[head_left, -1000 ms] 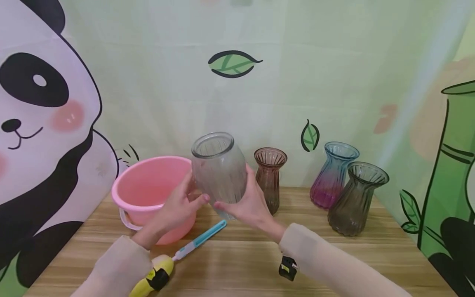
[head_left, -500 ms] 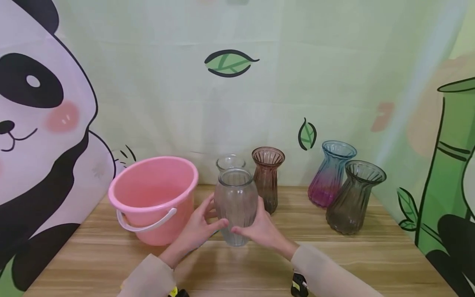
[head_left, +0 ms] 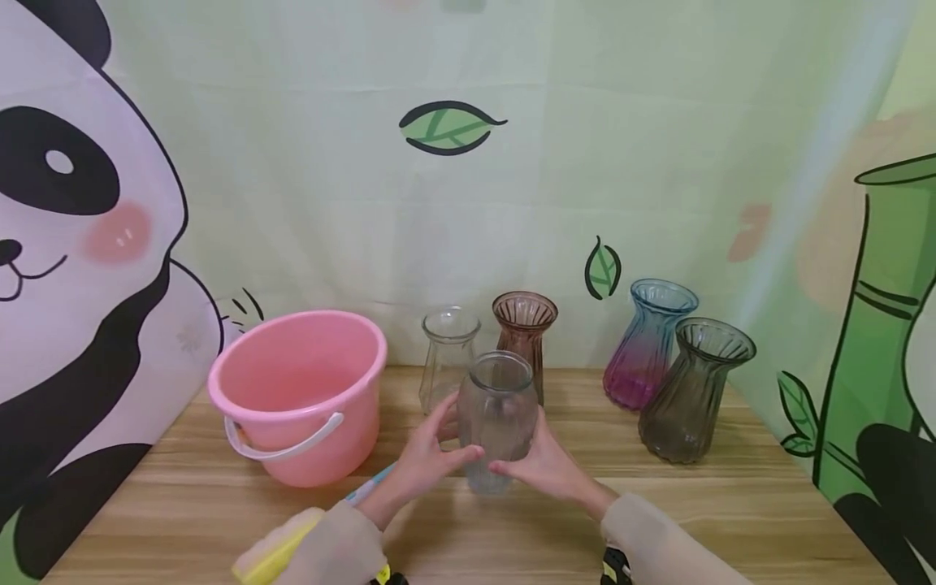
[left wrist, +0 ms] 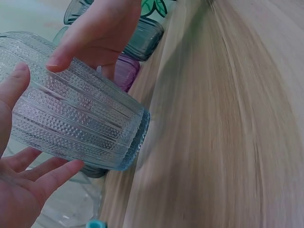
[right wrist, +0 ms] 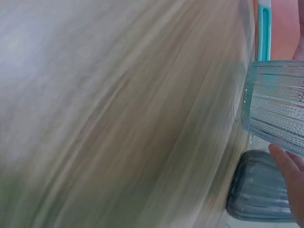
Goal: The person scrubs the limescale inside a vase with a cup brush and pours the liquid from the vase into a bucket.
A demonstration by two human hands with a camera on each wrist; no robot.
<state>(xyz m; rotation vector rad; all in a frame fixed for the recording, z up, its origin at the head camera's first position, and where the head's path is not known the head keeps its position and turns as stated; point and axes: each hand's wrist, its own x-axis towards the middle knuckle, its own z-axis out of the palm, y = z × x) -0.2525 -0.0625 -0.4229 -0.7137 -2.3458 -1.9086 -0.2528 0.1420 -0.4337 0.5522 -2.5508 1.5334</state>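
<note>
Seen from above, a person's two hands hold a glass vase (head_left: pixel 500 422) over the middle of a wooden table (head_left: pixel 468 552). The left hand (head_left: pixel 430 455) is on its left side and the right hand (head_left: pixel 550 463) on its right. Both thumbs lie on the near face, with the fingers spread around the sides, so the grip is as wide as the vase and filled by it. The vase's long axis is close to upright, midway between the palms, mouth up and base toward the table. Neither hand is nearer, as both touch it; whether the base touches the wood, I cannot tell.

Toward the table's back left corner stands a pink bucket (head_left: pixel 358 439). By the back edge, beyond the held vase, are a clear vase (head_left: pixel 442 366) and a brown vase (head_left: pixel 524 325). Toward the back right corner stand a blue-and-purple vase (head_left: pixel 643 349) and, just in front of it, a grey vase (head_left: pixel 683 422); the right hand is the nearer one to both. A sponge brush (head_left: pixel 278 546) lies near the front edge, left of the middle, partly hidden by the left sleeve (head_left: pixel 340 552). Behind everything hangs a pale green backdrop (head_left: pixel 468 219) printed with leaves and a panda.
</note>
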